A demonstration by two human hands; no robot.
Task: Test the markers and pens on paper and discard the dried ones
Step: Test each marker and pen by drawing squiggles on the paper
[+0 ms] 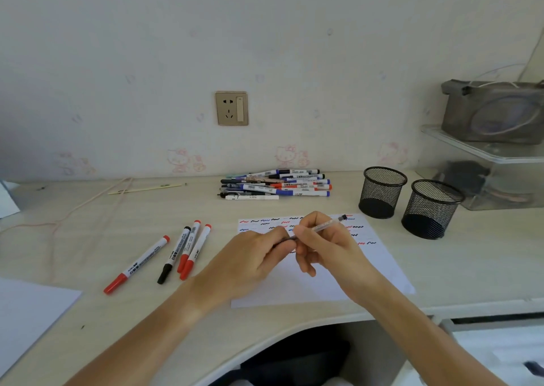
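A clear-barrelled pen [326, 225] with a black end is held above the white paper [379, 265]. My right hand [323, 247] pinches its barrel, while my left hand [253, 262] grips the dark end of the pen where the two hands meet. The paper's top rows carry red, blue and black squiggles [265, 222]. A pile of markers and pens [276, 184] lies at the back of the desk. Several capped markers, red ones [137, 265] and a black one [173, 254], lie to the left of the paper.
Two black mesh pen cups [382, 191] [431, 209] stand to the right of the paper. A clear plastic box [482, 167] with a grey pouch on top sits at the far right. A thin cable [59, 220] and another white sheet [26, 315] lie on the left.
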